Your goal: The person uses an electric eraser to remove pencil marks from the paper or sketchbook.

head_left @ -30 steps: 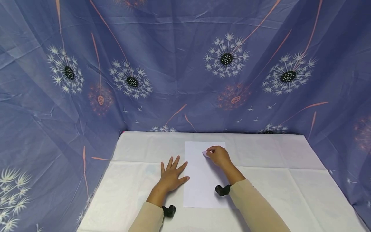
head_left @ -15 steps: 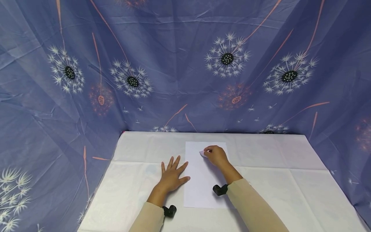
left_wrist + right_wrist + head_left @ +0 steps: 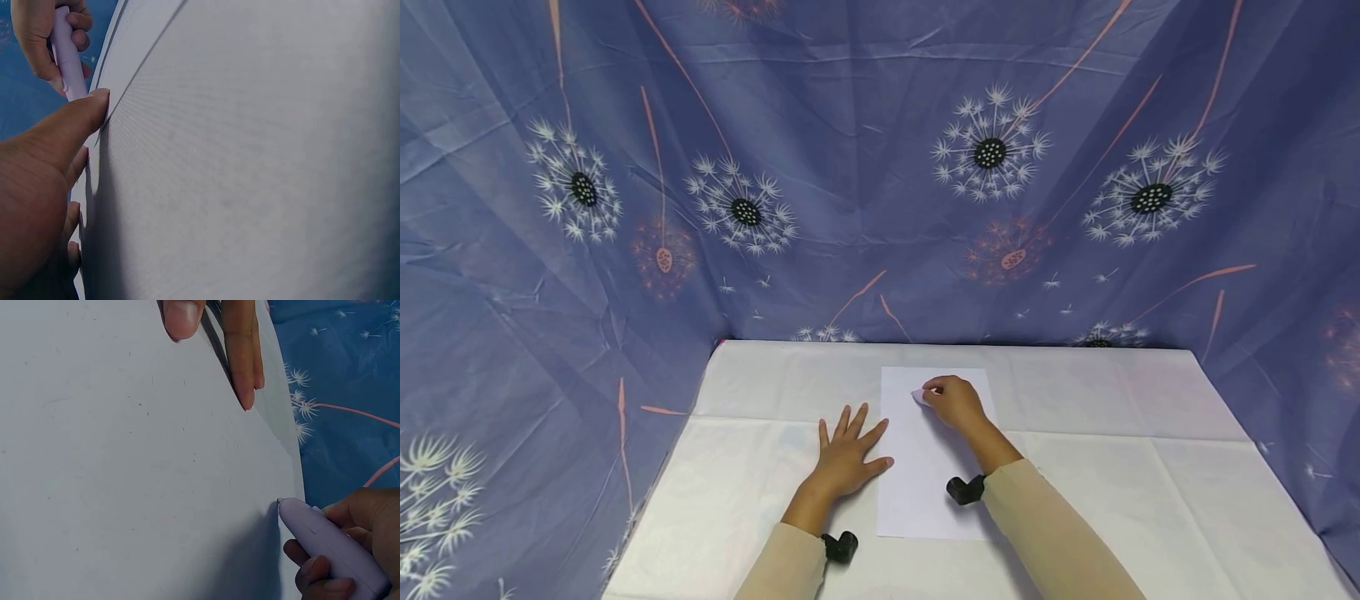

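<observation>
A sheet of white paper (image 3: 910, 467) lies lengthwise on the white-covered table. In the right wrist view, my right hand (image 3: 350, 550) grips a thick lilac pen-shaped tool (image 3: 328, 544), its rounded body tapering to a small narrow tip at the paper's surface. The tool's exact kind is not clear. From the head view, my right hand (image 3: 957, 402) is over the paper's upper part, hiding some of it. My left hand (image 3: 842, 458) rests with fingers spread at the paper's left edge, thumb and index fingertips on the sheet. The left wrist view shows that thumb (image 3: 75, 125) near the sheet's edge.
The white tablecloth (image 3: 1112, 483) has fold creases and stretches to both sides. A blue curtain (image 3: 865, 167) printed with dandelions hangs behind the table and along its sides. Black wrist cameras are strapped at both sleeves (image 3: 790, 558).
My right hand has slid a little to the left across the upper part of the paper with the lilac tool. The left hand has stayed in place.
</observation>
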Demonstrator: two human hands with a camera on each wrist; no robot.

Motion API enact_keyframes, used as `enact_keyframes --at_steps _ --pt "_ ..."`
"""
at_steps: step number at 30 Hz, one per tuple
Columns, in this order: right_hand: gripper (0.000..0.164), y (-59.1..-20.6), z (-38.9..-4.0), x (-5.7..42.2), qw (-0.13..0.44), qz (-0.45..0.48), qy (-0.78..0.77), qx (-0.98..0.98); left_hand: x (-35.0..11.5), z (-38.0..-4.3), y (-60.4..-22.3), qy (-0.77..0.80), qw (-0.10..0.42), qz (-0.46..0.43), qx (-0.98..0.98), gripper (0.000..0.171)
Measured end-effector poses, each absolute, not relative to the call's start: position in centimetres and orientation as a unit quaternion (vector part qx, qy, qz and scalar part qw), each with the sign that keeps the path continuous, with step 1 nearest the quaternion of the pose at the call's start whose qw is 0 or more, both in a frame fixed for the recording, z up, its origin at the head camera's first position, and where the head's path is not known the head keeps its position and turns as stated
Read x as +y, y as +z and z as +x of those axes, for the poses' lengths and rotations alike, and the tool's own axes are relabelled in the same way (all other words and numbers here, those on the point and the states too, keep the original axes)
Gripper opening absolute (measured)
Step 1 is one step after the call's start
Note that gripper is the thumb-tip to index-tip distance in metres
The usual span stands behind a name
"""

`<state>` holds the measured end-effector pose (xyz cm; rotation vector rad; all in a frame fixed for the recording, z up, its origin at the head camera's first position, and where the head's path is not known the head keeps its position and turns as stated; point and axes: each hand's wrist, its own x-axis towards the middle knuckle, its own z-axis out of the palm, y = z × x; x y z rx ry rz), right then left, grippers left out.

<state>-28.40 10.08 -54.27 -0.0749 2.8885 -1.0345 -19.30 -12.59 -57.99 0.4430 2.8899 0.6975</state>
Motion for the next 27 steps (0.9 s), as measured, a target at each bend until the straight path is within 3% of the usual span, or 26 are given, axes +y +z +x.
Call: enact_keyframes --at_steps 27 --pt "0.024 -54.59 -29.03 9.64 0.03 -0.009 -0.339 0.94 -12.59 -19.15 -57.72 0.23 0.061 0.149 0.96 0.067"
